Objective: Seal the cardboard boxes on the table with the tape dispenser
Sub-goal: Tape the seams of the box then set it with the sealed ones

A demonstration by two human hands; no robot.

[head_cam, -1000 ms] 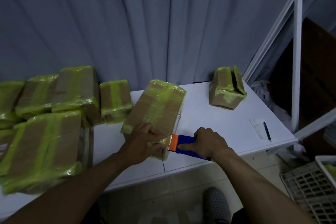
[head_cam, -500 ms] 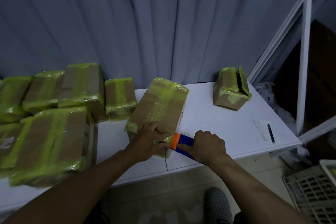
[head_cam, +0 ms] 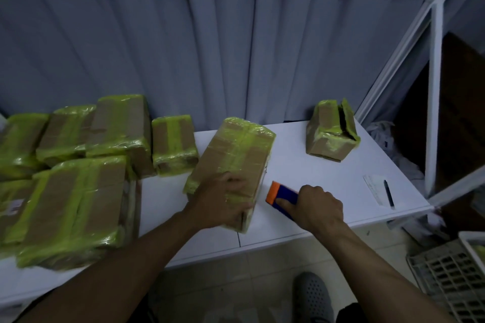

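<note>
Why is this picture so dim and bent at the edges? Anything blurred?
Head view: low, bluish light dulls colours; the wide lens skews the white shelf frame at right; the near taped boxes at left are smeared by blur; green tape on the middle box shows soft glare.

The left hand grips the near end of a green-taped cardboard box on the white table. The right hand holds a blue-and-orange tape dispenser just beside it.
</note>
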